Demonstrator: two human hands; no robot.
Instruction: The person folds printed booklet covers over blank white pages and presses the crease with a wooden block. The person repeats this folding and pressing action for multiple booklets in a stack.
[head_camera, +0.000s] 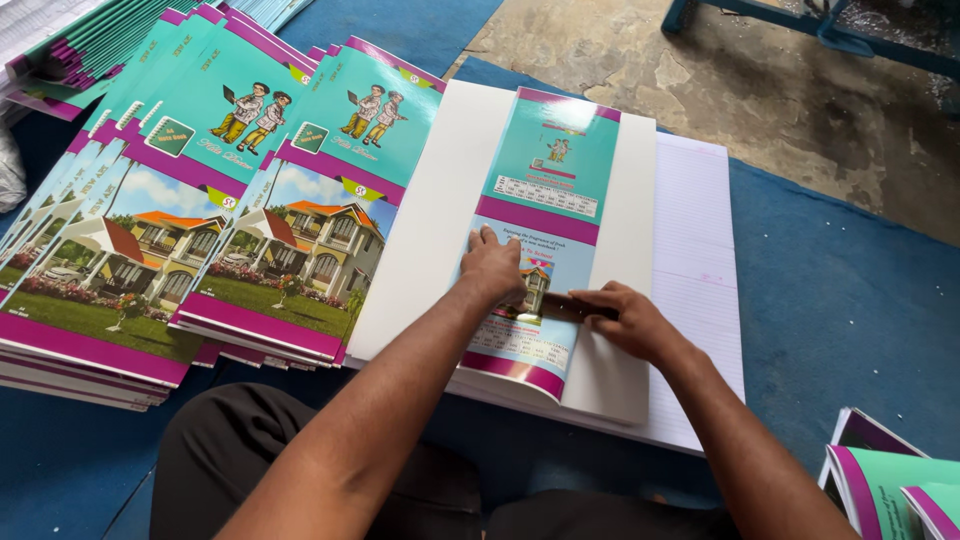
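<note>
We work with both hands on the folded cover sheet (545, 215), which lies on the white board (425, 230) in front of our knees, just right of the spread stacks of printed covers (215, 220). What could go wrong, in our judgement: the glossy sheet could slide under the pressing palm and set the crease crooked, or the tool's edge could scuff the print if it tips. Our left hand (492, 266) lies flat on the sheet's lower half, fingers spread and holding nothing, pinning it down. Our right hand (628, 318) has its grip closed on a thin dark strip-shaped tool (565, 307), laid across the sheet just beside the left hand. The sheet looks shiny and stiff, teal at the top with a purple band, a picture of a house and a small printed table lower down, and a purple strip along its near edge, which curls up a little. Under the board, on its right side, a ruled white paper block (700, 260) shows, all resting on the blue floor mat (850, 290).
</note>
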